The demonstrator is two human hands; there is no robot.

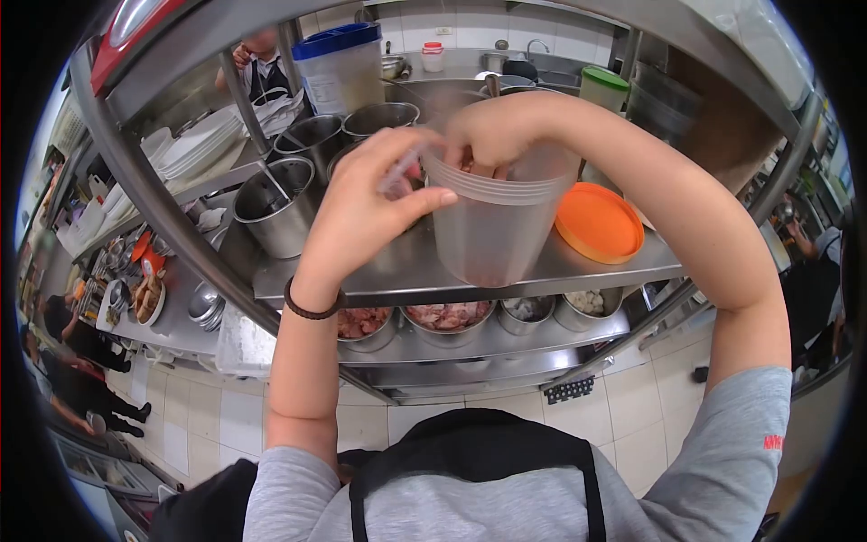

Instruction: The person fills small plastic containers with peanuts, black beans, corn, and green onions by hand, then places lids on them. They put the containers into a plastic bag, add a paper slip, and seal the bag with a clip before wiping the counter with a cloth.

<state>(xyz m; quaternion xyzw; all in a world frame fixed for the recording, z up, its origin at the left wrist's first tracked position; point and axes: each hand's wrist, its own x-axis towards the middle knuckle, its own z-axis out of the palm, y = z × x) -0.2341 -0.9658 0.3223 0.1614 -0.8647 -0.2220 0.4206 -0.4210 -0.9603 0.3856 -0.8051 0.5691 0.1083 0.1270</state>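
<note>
A tall translucent plastic container [492,226] stands at the front edge of the steel shelf, with a little reddish matter at its bottom. My right hand [488,135] reaches over its rim with the fingers bent down inside; what they hold, if anything, is hidden. My left hand [379,194] is at the left of the rim, thumb against the container, fingers curled around a clear plastic piece [397,176], perhaps a small bag or cup. Beside the container, on the right, lies a round orange lid [599,223].
Steel pots [275,208] stand left and behind. Below are steel tubs of raw meat [447,315] and one of pale pieces [587,301]. A blue-lidded tub [341,72] and a green-lidded tub [603,88] are farther back. Metal posts frame the shelf; other people stand around.
</note>
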